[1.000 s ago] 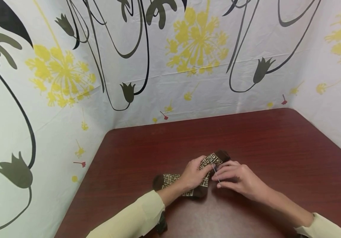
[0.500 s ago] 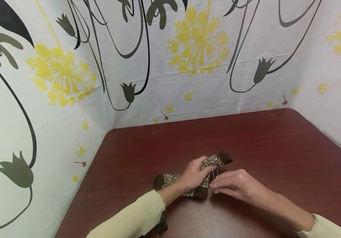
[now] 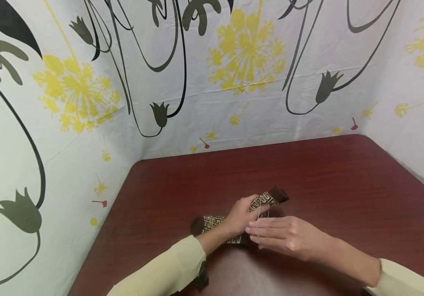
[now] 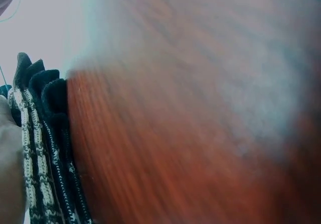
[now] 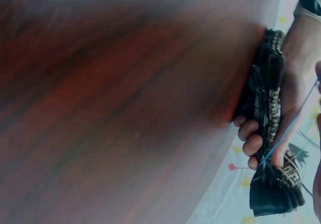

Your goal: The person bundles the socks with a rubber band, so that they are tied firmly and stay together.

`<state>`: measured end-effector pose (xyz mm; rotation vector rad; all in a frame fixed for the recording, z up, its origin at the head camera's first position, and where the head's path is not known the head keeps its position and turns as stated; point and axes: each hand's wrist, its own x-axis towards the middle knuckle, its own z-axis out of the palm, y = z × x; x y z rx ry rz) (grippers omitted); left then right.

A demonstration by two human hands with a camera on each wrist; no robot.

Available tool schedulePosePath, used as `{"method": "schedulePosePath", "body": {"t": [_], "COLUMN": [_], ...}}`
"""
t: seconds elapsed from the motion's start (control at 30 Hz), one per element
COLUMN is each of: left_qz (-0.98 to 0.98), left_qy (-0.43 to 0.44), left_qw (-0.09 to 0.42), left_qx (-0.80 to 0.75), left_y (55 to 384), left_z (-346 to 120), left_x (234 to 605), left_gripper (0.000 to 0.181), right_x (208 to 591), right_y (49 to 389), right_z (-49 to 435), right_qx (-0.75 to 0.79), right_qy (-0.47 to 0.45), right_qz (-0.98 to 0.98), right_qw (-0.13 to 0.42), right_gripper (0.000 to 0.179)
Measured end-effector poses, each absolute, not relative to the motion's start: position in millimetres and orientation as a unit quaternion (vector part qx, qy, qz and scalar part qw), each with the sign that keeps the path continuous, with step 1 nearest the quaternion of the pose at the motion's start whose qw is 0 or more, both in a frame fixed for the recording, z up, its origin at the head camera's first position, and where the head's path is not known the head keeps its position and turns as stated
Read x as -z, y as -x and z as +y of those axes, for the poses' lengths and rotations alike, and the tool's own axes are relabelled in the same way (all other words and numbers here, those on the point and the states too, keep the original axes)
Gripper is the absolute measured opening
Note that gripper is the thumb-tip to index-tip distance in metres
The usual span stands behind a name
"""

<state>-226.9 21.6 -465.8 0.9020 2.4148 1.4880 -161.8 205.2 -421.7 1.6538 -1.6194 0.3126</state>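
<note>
Dark brown socks [image 3: 269,200] with a cream key pattern lie bunched in folded layers, low over the table in the head view. My left hand [image 3: 242,216] grips them around the middle, its thumb across the top; the right wrist view shows its fingers curled beneath the socks [image 5: 271,93]. A thin string [image 5: 286,132] runs around the bundle near the thumb, up to my right hand [image 3: 289,236]. That hand pinches the string just to the right of the left hand, fingers close together. Its thumb is mostly hidden in the head view.
The reddish-brown table [image 3: 197,176] extends beyond and to both sides of the hands. Behind it and at the sides hangs a white cloth [image 3: 204,115] printed with flowers. A dark strap [image 3: 201,277] shows under the left sleeve.
My right hand has moved left and toward the near side with the string, and its fingers now lie over the near part of the socks. The left hand keeps its grip in place.
</note>
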Motion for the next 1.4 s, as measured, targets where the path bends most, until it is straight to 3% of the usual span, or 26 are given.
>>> {"method": "schedulePosePath", "body": {"t": [0.23, 0.33, 0.6, 0.77, 1.13, 1.4], "left_qz": [0.836, 0.841, 0.832, 0.838, 0.862, 0.883], "left_qy": [-0.317, -0.318, -0.279, -0.269, -0.272, -0.258], "left_qw": [0.005, -0.013, 0.033, 0.018, -0.003, 0.000], "left_qx": [-0.447, -0.438, -0.478, -0.474, -0.427, -0.392], "left_y": [231, 231, 227, 227, 227, 227], "left_z": [22, 19, 21, 23, 26, 29], "left_x": [471, 471, 470, 469, 470, 469], "left_gripper": [0.021, 0.019, 0.050, 0.038, 0.021, 0.019], "right_x": [415, 416, 425, 429, 425, 419], "right_y": [154, 150, 152, 157, 154, 143], "right_z": [190, 184, 183, 185, 180, 175], "right_qx": [-0.068, -0.050, 0.011, 0.058, 0.041, -0.031], "right_qy": [-0.534, -0.457, -0.337, -0.294, -0.273, -0.246], "right_qz": [-0.676, -0.721, -0.781, -0.791, -0.823, -0.871], "right_qw": [0.504, 0.519, 0.526, 0.534, 0.496, 0.424], "right_gripper": [0.035, 0.043, 0.053, 0.056, 0.053, 0.050]}}
